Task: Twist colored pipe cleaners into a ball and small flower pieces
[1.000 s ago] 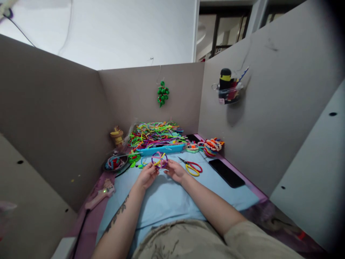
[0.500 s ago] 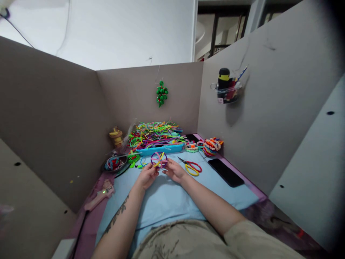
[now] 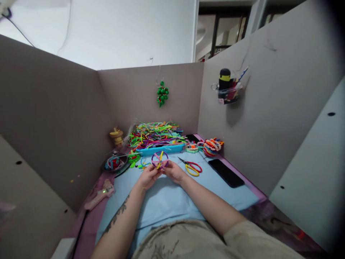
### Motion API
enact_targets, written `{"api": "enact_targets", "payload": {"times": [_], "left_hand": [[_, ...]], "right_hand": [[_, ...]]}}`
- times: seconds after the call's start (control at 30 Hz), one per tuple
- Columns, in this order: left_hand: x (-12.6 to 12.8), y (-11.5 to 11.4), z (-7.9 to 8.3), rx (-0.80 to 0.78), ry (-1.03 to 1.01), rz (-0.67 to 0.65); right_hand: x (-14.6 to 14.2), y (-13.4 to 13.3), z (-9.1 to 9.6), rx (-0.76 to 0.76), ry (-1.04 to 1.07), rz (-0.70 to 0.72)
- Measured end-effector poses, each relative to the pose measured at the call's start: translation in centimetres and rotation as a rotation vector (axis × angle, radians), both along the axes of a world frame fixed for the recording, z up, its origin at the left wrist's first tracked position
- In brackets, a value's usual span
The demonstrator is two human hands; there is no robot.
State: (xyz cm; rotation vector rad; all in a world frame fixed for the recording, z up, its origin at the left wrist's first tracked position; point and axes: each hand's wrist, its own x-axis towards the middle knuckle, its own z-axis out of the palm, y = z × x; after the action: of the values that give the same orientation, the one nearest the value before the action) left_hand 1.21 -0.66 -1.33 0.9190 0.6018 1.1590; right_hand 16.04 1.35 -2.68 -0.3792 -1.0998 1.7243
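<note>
Between my hands, above the blue cloth (image 3: pixel 172 201), is a small purple pipe-cleaner ring (image 3: pixel 152 158) crossed by yellow and pink spokes. My left hand (image 3: pixel 150 176) pinches its lower left edge. On its lower right edge are the closed fingers of my right hand (image 3: pixel 175 172). The fingertips of both hands nearly meet under the ring and hide part of its lower rim. Scissors (image 3: pixel 192 167) with one red and one yellow handle lie right of my right hand, apart from it.
A blue tray (image 3: pixel 161 149) heaped with colourful pipe cleaners stands at the back. To the left are a pink glue gun (image 3: pixel 99 197) with a green light and a dark bowl (image 3: pixel 122 166) of yarn-like pieces. A black phone (image 3: pixel 225 173) lies right, near finished fuzzy figures (image 3: pixel 211 146). Grey panels surround the table.
The ring has turned a little, so its spokes lie at a different angle. My left hand has shifted slightly right, closer to my right hand.
</note>
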Motion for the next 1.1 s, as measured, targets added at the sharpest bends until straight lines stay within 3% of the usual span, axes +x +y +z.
{"api": "enact_targets", "payload": {"times": [0.4,0.67,0.73,0.97,1.03,1.1], "left_hand": [[-0.4,0.2,0.1,-0.016,0.057,-0.012],[-0.7,0.7,0.0,-0.046,0.188,0.110],[-0.7,0.7,0.3,-0.045,0.218,0.138],[-1.0,0.6,0.5,-0.112,0.179,0.185],[-1.3,0.9,0.1,-0.145,0.271,0.217],[-1.5,1.3,-0.2,-0.151,0.517,0.273]], "right_hand": [[0.4,0.1,0.0,-0.022,0.083,0.064],[0.8,1.2,-0.1,-0.355,0.094,-0.015],[0.6,1.3,-0.3,-0.376,0.044,-0.042],[0.2,1.4,-1.0,-0.227,-0.196,-0.129],[0.5,1.4,-0.8,-0.175,-0.402,-0.151],[0.9,1.3,-0.5,-0.101,-0.657,-0.118]]}}
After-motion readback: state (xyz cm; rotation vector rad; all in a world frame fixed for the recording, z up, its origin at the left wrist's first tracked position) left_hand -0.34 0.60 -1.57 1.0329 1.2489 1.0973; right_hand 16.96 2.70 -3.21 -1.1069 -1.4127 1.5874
